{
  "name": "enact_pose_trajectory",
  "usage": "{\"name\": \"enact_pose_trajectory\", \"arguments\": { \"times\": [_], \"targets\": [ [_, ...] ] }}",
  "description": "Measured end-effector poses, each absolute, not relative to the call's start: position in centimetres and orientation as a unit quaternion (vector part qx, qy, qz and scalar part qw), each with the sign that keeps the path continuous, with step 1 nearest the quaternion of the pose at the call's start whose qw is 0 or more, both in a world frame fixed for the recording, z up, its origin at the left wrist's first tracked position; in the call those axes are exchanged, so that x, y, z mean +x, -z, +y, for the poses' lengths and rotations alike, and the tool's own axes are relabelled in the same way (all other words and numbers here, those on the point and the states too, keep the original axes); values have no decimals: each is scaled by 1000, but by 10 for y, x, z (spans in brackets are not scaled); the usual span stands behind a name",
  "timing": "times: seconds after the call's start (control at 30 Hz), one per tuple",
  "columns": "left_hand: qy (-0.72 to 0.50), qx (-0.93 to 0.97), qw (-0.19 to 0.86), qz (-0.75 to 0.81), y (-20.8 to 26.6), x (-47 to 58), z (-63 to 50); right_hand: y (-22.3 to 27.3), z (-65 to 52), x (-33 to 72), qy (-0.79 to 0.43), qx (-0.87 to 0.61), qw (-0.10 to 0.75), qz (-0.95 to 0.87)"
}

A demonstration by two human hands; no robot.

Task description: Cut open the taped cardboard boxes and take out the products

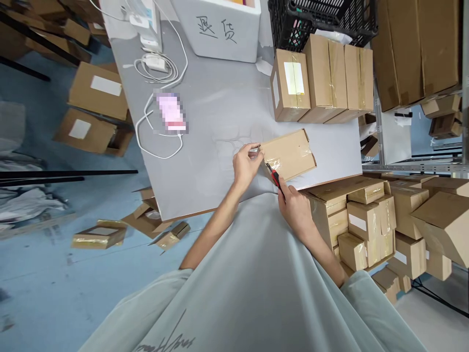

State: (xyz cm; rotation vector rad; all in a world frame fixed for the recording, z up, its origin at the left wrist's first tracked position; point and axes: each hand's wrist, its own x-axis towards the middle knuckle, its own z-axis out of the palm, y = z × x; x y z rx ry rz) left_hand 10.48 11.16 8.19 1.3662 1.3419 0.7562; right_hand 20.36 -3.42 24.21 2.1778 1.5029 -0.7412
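A flat cardboard box (291,152) with clear tape across it lies on the grey table, close to its front edge. At its left end, my left hand (246,165) pinches the box's upper left corner between thumb and fingers. My right hand (296,208) is wrapped round a red and black utility knife (274,177). The knife's tip points up and left, at the taped left end of the box. Whether the blade is cutting into the tape I cannot tell.
Several cardboard boxes (328,80) stand at the table's back right, before a black crate (322,22). A white foam bin (227,36) is at the back. A phone (171,111) and cables lie left. More boxes (366,215) are stacked right, below the table edge.
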Motion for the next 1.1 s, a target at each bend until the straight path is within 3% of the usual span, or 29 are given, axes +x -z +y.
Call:
{"name": "enact_pose_trajectory", "arguments": {
  "times": [0.4,1.1],
  "targets": [
    [-305,558,546,545,-63,105,114,-222,-33,220,260,788,124,545],
    [-295,553,535,566,-67,107,102,-238,-20,209,255,754,210,568]
  ]
}}
